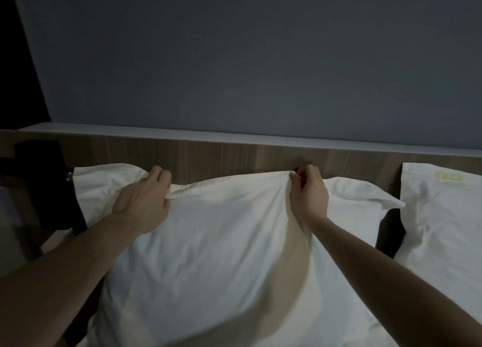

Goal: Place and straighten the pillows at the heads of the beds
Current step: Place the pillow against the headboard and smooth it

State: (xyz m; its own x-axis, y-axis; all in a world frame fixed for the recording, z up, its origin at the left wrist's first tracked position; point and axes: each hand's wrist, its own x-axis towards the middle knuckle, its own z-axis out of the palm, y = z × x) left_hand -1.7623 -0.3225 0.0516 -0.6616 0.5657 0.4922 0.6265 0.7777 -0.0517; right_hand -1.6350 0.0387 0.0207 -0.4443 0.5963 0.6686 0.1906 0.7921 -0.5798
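A large white pillow lies in front of me against the wooden headboard. My left hand grips the pillow's top edge near its left end, fingers curled over the fabric. My right hand pinches the top edge near the right end and pulls it up into a peak. A second white pillow lies behind and under it, showing at both sides. On the neighbouring bed to the right a third white pillow leans on the headboard.
A grey wall rises above a pale ledge along the headboard top. A dark gap separates the two beds. At the left stands a dark object beside the bed.
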